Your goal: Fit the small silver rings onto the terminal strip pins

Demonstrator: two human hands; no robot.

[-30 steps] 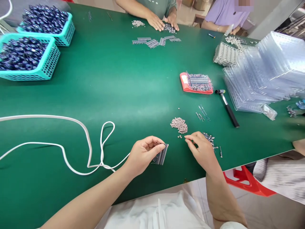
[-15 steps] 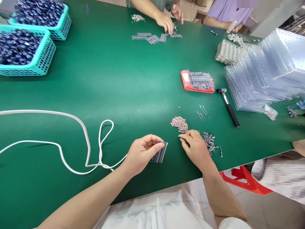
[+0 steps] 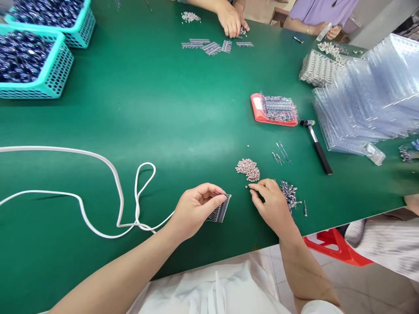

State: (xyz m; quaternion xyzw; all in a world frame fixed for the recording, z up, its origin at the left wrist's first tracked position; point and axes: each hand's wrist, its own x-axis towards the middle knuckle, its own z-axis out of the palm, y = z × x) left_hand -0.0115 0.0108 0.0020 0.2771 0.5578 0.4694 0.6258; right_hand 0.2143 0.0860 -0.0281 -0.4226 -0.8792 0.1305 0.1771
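Left hand point(image 3: 196, 209) curled left of the small pile of pinkish discs point(image 3: 248, 169), thumb and fingertips pinched together, palm turned inward, bare forearm running down and left. Right hand point(image 3: 273, 203) just below that pile, knuckles up, forefinger and thumb closed at their tips and pointing left, wrist bent, forearm dropping straight toward the body.
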